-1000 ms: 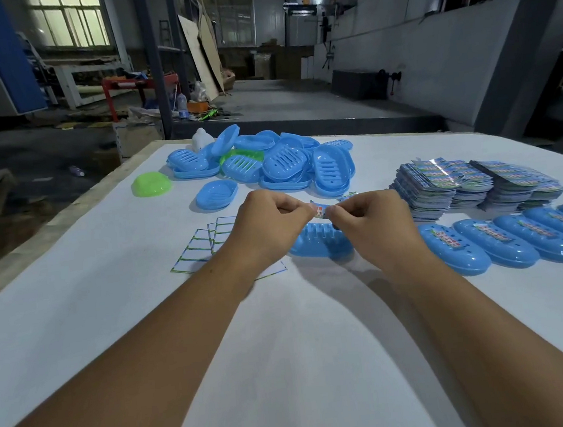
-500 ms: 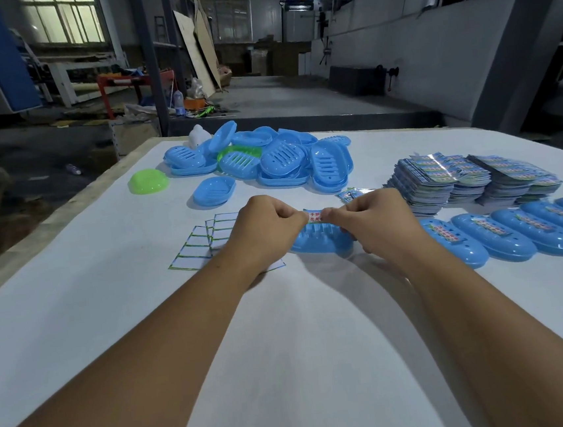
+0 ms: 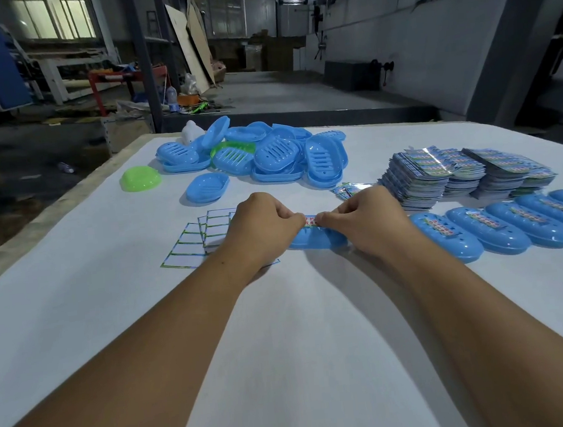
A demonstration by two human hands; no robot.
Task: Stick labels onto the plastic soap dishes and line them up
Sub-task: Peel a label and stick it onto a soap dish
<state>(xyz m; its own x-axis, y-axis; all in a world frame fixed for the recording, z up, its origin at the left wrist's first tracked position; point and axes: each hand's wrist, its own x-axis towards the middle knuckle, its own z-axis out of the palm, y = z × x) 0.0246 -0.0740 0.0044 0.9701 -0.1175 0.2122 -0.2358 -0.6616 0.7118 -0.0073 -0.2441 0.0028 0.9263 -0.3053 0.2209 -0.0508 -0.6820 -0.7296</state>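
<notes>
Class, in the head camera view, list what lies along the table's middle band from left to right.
Empty backing sheets → left hand → label → right hand → row of labelled blue soap dishes

The worktop (image 3: 320, 347) is showing plain white. A heap of soap dishes (image 3: 267, 156) toward its far edge is showing bright blue with slotted ribs, one green dish (image 3: 232, 148) peeking among them, and a lime green lid (image 3: 140, 179) is lying at the left. The label (image 3: 309, 220) is showing red lettering. Backing sheets (image 3: 203, 234) are showing white panes with green borders.
</notes>
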